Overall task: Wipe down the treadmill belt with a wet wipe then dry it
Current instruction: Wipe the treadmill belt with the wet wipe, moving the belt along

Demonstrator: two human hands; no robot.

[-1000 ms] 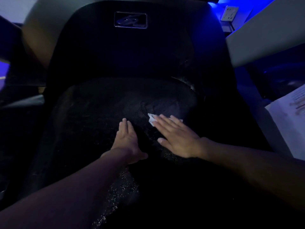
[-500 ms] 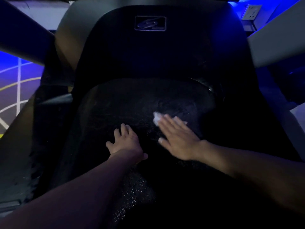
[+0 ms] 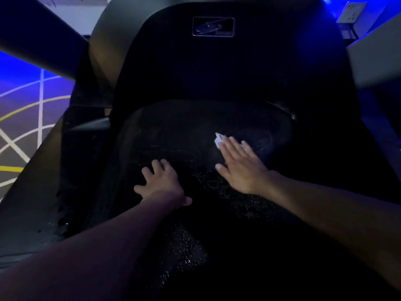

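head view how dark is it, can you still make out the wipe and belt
Head view: very dim, blue light at the edges; the belt is nearly black with glinting specks; the white wipe pressed by the right hand stands out; wide-angle distortion bends straight lines.

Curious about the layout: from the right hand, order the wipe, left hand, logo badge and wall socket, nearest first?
1. wipe, under fingers of right hand.
2. left hand, beside, on belt.
3. logo badge, ahead, centre.
4. wall socket, far right.
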